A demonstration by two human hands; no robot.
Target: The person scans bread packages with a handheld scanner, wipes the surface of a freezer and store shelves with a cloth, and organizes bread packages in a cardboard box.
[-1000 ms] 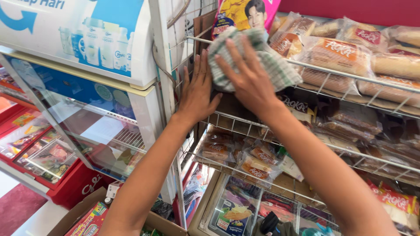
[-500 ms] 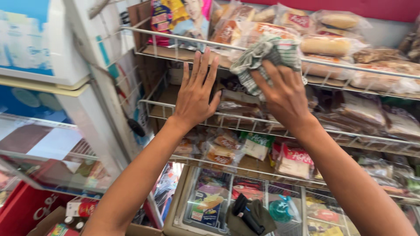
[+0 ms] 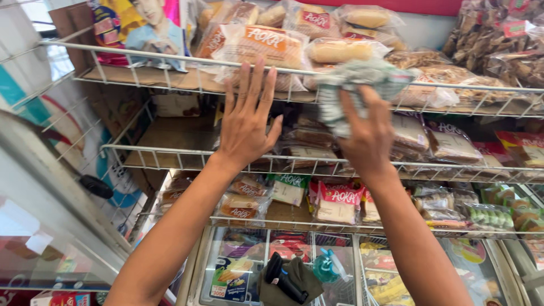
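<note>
left hand (image 3: 245, 122): it is reaching up in the middle of the frame, fingers spread wide and flat, holding nothing, its fingertips touching the front wire of the top shelf (image 3: 170, 56) beside a bread packet (image 3: 255, 45).
right hand (image 3: 368, 136): it is gripping a bunched grey-green cloth (image 3: 354, 85) right of centre; the grip is closing on the cloth's lower part.
cloth: it is pressing against the top shelf's front wire, just below wrapped buns (image 3: 340, 50).
shelves: white wire racks are filling the frame; a middle shelf (image 3: 170, 150) is running below the hands, and a lower one is carrying small cake packets (image 3: 337, 201).
doing it well: judging by the pose, the wire is being wiped; the open hand is best bracing the rack while the cloth is running along the wire, keeping clear of the packets so none is getting pushed back or off.
hard to make out: the cloth is blurred, so its pattern is unclear; the right hand's fingertips are hiding in its folds; the goods behind the hands are covered; the dark object (image 3: 286, 277) at the bottom edge is cut off.
</note>
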